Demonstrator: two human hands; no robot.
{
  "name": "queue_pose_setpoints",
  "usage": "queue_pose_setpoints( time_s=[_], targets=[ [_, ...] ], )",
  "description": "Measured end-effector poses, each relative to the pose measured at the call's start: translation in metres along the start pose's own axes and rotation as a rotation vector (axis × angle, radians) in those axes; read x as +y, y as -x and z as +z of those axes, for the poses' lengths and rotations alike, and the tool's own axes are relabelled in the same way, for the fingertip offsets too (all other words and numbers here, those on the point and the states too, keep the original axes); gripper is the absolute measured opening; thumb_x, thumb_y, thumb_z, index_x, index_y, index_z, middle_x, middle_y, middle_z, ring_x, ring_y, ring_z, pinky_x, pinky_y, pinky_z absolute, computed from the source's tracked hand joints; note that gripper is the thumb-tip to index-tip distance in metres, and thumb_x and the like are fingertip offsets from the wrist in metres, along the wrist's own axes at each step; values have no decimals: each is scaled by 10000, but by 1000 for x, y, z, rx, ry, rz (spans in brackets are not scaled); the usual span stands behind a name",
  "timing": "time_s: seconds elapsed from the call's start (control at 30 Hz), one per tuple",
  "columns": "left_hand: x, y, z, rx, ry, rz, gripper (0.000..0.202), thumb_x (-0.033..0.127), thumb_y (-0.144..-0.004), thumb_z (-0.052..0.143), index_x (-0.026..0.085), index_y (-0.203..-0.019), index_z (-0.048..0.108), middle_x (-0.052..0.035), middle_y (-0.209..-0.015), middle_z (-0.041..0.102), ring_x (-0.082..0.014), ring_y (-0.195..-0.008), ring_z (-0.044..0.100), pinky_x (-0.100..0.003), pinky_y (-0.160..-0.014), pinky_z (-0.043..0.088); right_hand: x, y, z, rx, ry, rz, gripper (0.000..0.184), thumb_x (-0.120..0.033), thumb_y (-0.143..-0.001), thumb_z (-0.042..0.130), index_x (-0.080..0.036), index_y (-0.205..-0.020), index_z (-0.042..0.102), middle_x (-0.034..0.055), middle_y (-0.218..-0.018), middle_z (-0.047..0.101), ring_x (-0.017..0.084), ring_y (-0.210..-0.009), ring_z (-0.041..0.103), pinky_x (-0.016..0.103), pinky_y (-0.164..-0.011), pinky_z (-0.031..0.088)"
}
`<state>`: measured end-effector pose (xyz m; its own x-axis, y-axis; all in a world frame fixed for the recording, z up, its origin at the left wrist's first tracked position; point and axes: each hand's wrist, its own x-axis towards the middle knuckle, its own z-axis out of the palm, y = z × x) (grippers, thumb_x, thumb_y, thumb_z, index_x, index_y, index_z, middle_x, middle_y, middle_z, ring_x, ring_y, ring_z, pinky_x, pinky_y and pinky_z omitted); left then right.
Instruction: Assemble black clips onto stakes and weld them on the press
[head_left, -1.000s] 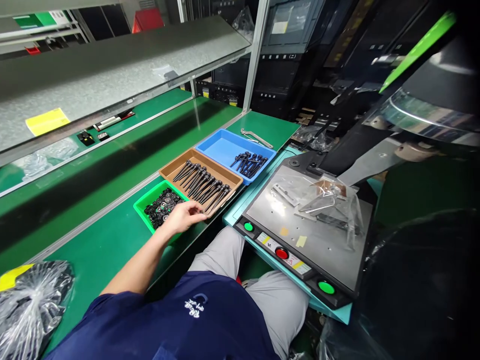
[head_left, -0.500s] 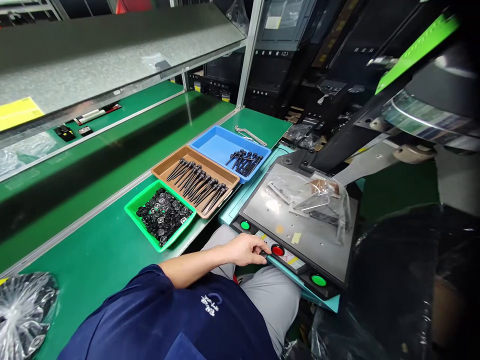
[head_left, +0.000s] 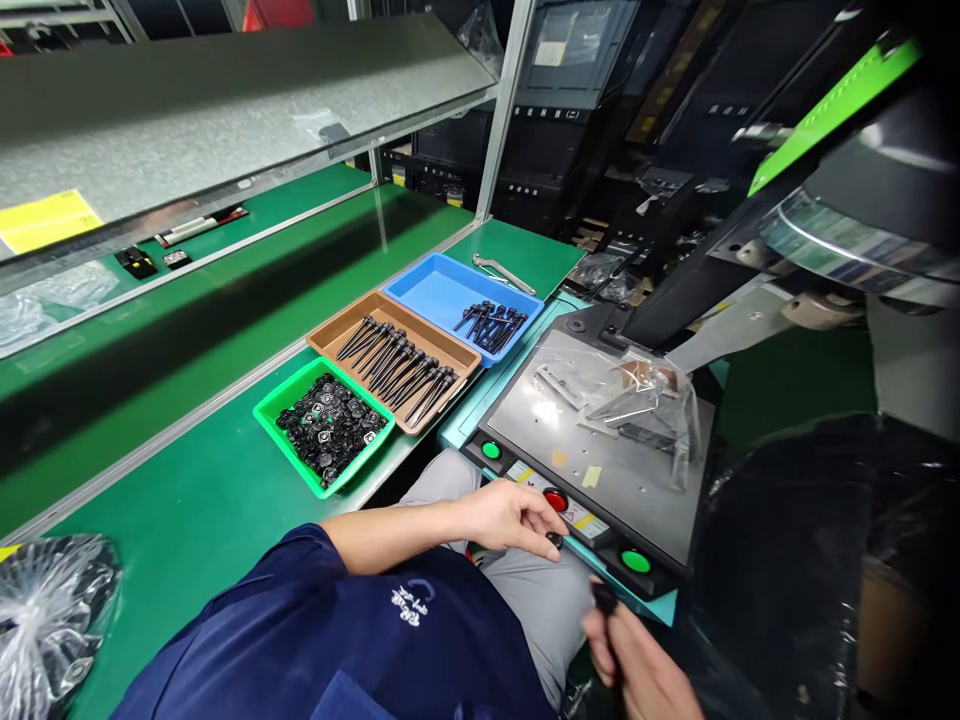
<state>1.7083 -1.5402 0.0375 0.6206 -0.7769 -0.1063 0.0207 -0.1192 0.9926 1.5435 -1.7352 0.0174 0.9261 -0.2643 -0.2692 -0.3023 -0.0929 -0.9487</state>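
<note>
On the surface (head_left: 202, 500), the green tray (head_left: 285, 454) of black pieces (head_left: 322, 430) lies at ten o'clock from my left hand (head_left: 510, 518), which pinches a small black part (head_left: 554, 540), fingers nearly closed. At four o'clock from it, my blurred right hand (head_left: 641, 655) curls around a dark, slim item (head_left: 604, 600).

Plastic, metal, cloth here
Held black part (head_left: 555, 539) looks glossy; blue tray (head_left: 424, 288), smooth plastic; machine plate (head_left: 637, 500), satiny metal; shirt (head_left: 300, 620), matt cloth.
</note>
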Motion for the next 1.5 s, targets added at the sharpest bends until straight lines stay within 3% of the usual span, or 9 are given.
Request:
queue_pose_setpoints(
  time_s=[0.17, 0.33, 0.57, 0.8, 0.93, 1.03, 1.2, 1.37, 1.5],
  targets=[
    [-4, 10, 0, -16, 57, 37, 548, 563, -612, 846, 150, -963, 760, -27, -854, 618, -119, -727, 605, -258, -708, 497, -1, -27, 43, -256, 4, 56, 572, -733, -858, 498, -190, -716, 607, -36, -538, 375, 106, -478, 352, 234, -443, 295],
    [-9, 10, -5, 13, 41, -15, 573, 572, -583, 856, 157, -967, 766, -19, -839, 617, -110, -714, 600, -248, -709, 489, 1, -32, 42, -289, 107, -14, 541, -697, -900, 451, -197, -756, 602, -36, -550, 388, 113, -479, 351, 236, -450, 295],
    [-17, 4, -5, -30, 2, -53, 591, 591, -571, 855, 169, -977, 773, -12, -815, 647, -112, -701, 598, -248, -707, 474, -1, -32, 35, -238, 221, -127, 474, -630, -895, 517, -199, -817, 697, 11, -580, 558, 139, -466, 466, 241, -444, 400],
    [-18, 1, -8, -62, 124, -154, 601, 586, -498, 882, 160, -906, 767, 7, -742, 665, -118, -699, 596, -241, -691, 468, -2, -36, 38, -105, 271, -208, 498, -603, -859, 566, -209, -1100, 753, 93, -845, 742, 242, -772, 703, 292, -707, 578],
    [-15, 1, -7, 14, 75, -137, 614, 579, -479, 891, 158, -910, 773, 11, -750, 648, -107, -684, 581, -227, -666, 454, 0, -39, 39, -113, 205, -116, 517, -627, -816, 612, -207, -1081, 757, 82, -754, 710, 223, -662, 654, 288, -590, 543],
    [-14, 2, -6, 9, 85, -133, 622, 586, -485, 887, 158, -921, 773, 10, -750, 650, -105, -680, 579, -231, -674, 457, 1, -39, 41, -178, 60, 15, 580, -672, -791, 622, -189, -1096, 726, 51, -700, 656, 151, -494, 506, 256, -429, 411],
    [-17, 1, -4, -31, 150, -164, 631, 590, -490, 883, 148, -925, 765, 1, -736, 670, -124, -707, 605, -250, -702, 469, 0, -36, 47, -274, -73, 95, 520, -680, -803, 621, -164, -820, 682, -30, -524, 467, 104, -462, 383, 224, -429, 333],
    [-16, -3, -4, -9, 45, -139, 545, 544, -584, 868, 161, -962, 781, -2, -765, 660, -103, -678, 587, -225, -672, 465, 3, -35, 54, -137, -69, 63, 548, -703, -753, 659, -168, -863, 691, -19, -535, 505, 115, -452, 415, 236, -418, 351],
    [-14, -1, 4, 46, -207, 100, 343, 383, -785, 780, 150, -1036, 781, -84, -951, 718, -156, -841, 657, -251, -789, 511, 14, -36, 59, -46, -109, 27, 529, -692, -784, 638, -169, -858, 680, -13, -544, 520, 117, -454, 428, 237, -419, 353]
  ],
)
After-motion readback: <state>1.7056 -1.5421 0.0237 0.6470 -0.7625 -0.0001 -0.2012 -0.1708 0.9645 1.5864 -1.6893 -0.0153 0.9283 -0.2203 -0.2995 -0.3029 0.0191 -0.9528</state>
